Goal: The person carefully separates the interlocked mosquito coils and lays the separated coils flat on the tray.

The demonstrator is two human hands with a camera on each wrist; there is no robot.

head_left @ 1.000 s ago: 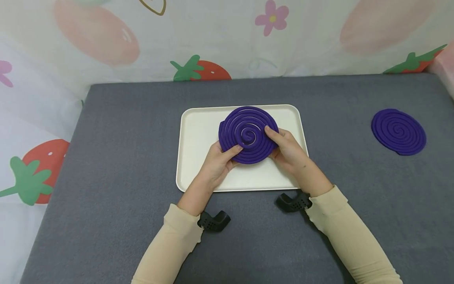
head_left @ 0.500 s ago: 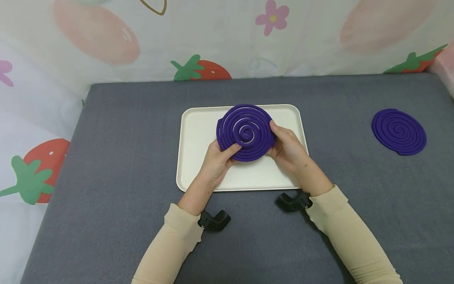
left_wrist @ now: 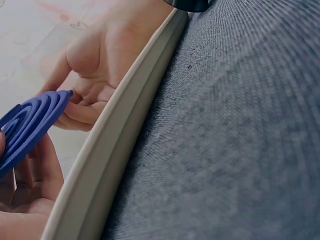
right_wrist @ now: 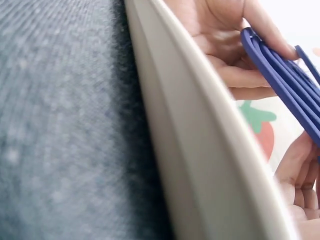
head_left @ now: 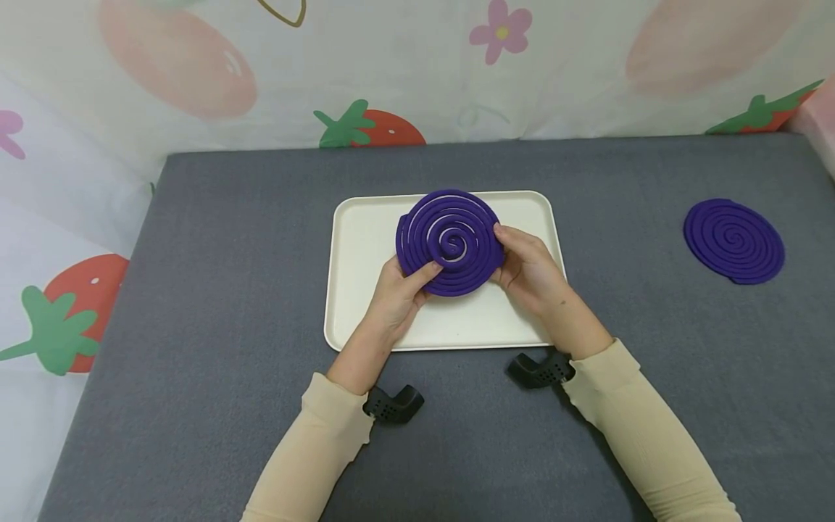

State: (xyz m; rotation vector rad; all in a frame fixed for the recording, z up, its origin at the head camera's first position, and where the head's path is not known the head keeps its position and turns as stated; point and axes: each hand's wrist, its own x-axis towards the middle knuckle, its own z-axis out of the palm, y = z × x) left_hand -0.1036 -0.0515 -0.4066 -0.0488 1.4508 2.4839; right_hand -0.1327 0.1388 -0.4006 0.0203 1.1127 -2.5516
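Note:
A purple spiral mat (head_left: 450, 243), coiled like a flat disc with narrow gaps between its turns, is held up over a cream tray (head_left: 470, 326). My left hand (head_left: 395, 297) grips its lower left part, thumb on the top face and fingers underneath. At the right edge of the mat, my right hand (head_left: 531, 272) pinches it between thumb and fingers. The left wrist view catches the purple spiral mat (left_wrist: 35, 122) tilted above the tray's rim (left_wrist: 115, 130), with fingers below it. In the right wrist view the purple spiral mat (right_wrist: 282, 82) shows edge-on.
A second purple spiral mat (head_left: 733, 241) lies flat on the grey cloth-covered table (head_left: 652, 304) at the right. Black wrist devices (head_left: 394, 404) sit at both cuffs. Behind the table hangs a printed curtain (head_left: 443, 87) with strawberries and flowers.
The held spiral mat has shifted slightly left and away from me. My right thumb has slid from the mat's face out to its right edge. The tray and second mat have not moved.

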